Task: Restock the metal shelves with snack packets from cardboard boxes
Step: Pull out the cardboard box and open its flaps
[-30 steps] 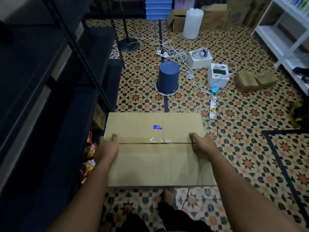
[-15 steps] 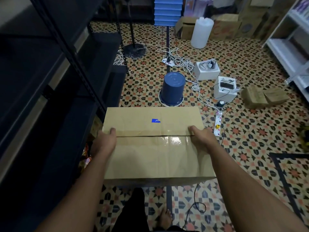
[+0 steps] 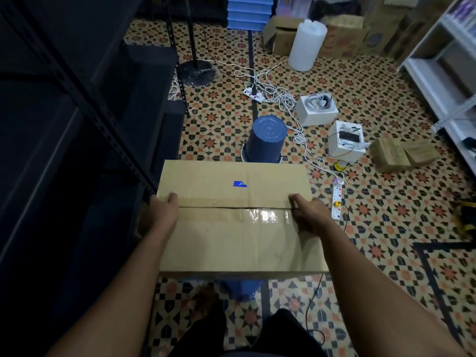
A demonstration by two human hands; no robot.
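The sealed cardboard box (image 3: pixel 237 217), gripped at its ends by the left hand (image 3: pixel 162 215) and right hand (image 3: pixel 309 215), has been lifted higher beside the metal shelves (image 3: pixel 85 130), so unpacking remains ahead.

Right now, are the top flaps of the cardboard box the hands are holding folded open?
No, the cardboard box has its flaps closed flat with shiny tape along the seam, while the left hand and right hand grip its sides.
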